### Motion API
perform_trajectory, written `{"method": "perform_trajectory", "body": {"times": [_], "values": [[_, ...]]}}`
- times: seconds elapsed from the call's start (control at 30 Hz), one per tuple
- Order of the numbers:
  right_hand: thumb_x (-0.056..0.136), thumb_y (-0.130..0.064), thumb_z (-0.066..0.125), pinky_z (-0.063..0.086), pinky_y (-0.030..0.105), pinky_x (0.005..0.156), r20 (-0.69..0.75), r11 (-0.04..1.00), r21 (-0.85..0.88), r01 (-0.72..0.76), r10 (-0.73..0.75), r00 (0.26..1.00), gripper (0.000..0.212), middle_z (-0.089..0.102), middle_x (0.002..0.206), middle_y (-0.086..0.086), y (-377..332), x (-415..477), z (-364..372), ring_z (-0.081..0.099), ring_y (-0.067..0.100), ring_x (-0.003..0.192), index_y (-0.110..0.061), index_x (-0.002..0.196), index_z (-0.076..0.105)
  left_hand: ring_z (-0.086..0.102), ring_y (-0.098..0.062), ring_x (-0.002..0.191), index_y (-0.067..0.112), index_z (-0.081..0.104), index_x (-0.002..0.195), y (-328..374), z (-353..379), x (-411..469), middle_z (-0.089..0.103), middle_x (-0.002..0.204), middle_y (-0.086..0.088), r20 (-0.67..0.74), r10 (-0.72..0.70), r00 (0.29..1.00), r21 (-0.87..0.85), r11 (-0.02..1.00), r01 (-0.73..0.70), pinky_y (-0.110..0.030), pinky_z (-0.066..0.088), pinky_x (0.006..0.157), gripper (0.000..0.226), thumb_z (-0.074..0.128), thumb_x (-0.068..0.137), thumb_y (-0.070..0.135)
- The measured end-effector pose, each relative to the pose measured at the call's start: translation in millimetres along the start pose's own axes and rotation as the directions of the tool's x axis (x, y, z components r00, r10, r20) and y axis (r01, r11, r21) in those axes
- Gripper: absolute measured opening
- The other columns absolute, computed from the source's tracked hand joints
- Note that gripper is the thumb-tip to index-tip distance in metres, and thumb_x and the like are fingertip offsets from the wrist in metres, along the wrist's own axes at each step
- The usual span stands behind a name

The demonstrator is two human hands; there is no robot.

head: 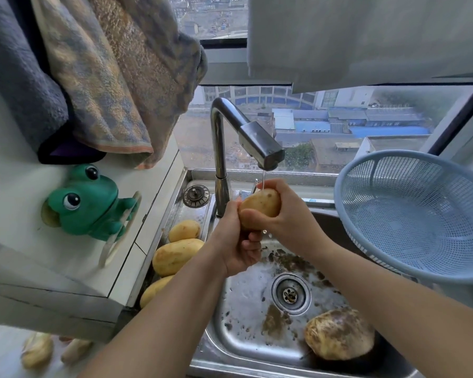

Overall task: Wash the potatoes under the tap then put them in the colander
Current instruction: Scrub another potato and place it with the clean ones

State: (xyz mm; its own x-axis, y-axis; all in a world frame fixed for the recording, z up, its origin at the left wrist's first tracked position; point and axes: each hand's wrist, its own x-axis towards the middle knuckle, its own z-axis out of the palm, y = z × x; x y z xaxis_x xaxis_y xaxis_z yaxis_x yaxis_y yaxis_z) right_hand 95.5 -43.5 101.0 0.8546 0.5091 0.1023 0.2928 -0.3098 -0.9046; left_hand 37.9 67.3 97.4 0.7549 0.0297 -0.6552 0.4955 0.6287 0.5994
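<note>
- Nearest to us, below the grip and to its right, a mud-caked potato lies in the sink. We judge it is waiting there so that its dirt stays in the basin.
- Brown grit is scattered around the drain, straight beneath the grip, which is where the rinse water falls.
- Left of the grip and lower, three potatoes lie in a row on the sink's ledge. Their skins look cleaner, but we cannot tell whether they have been washed.
- Our left hand wraps its fingers round the lower end of the held potato and carries its weight from beneath.
- Our right hand curls over the potato's right side, thumb across the front. With both hands closed on it, we judge the wet skin can be rubbed and turned without slipping.
- The potato sits up over the basin with its top touching the thin water stream, so runoff drops clear of the ledge.
- Just above the grip, the tap has its spout directly over the potato.
- To the right of the grip, the blue colander sits tilted by the sink edge with nothing in it. It is near enough, we judge, for a short swing across once this potato is rinsed.
</note>
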Motion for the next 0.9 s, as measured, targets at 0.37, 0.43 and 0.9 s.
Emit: {"method": "perform_trajectory", "body": {"times": [0.37,0.43,0.9], "values": [[0.101,-0.019,0.044,0.050,0.035,0.071,-0.156,0.980,0.169,-0.103,0.130,0.979,0.027,0.059,0.075,-0.004,7,16,0,0.055,0.014,0.073,-0.018,0.080,0.061,0.037,-0.006,0.035,0.010,0.053,0.076,-12,11,0,0.045,0.050,0.000,-0.119,0.317,0.941,0.414,0.877,-0.243,-0.016,0.030,0.035,0.061,0.030,0.095,0.063],[0.099,-0.028,0.051,0.049,0.026,0.070,-0.131,0.984,0.160,-0.083,0.104,0.986,0.016,0.059,0.081,-0.006,4,10,2,0.056,0.012,0.077,-0.019,0.089,0.060,0.037,-0.007,0.036,0.010,0.053,0.075,-12,9,0,0.046,0.049,0.000,-0.122,0.345,0.931,0.450,0.855,-0.258,-0.018,0.030,0.035,0.061,0.029,0.096,0.062],[0.101,-0.028,0.045,0.054,0.052,0.086,0.001,0.865,0.397,-0.308,0.335,0.942,0.032,0.060,0.085,0.004,7,11,-1,0.056,0.022,0.084,-0.019,0.078,0.065,0.040,-0.008,0.037,0.012,0.053,0.072,-11,3,-4,0.048,0.049,0.001,-0.040,0.460,0.887,0.675,0.667,-0.315,-0.023,0.033,0.044,0.059,0.026,0.098,0.058]]}}
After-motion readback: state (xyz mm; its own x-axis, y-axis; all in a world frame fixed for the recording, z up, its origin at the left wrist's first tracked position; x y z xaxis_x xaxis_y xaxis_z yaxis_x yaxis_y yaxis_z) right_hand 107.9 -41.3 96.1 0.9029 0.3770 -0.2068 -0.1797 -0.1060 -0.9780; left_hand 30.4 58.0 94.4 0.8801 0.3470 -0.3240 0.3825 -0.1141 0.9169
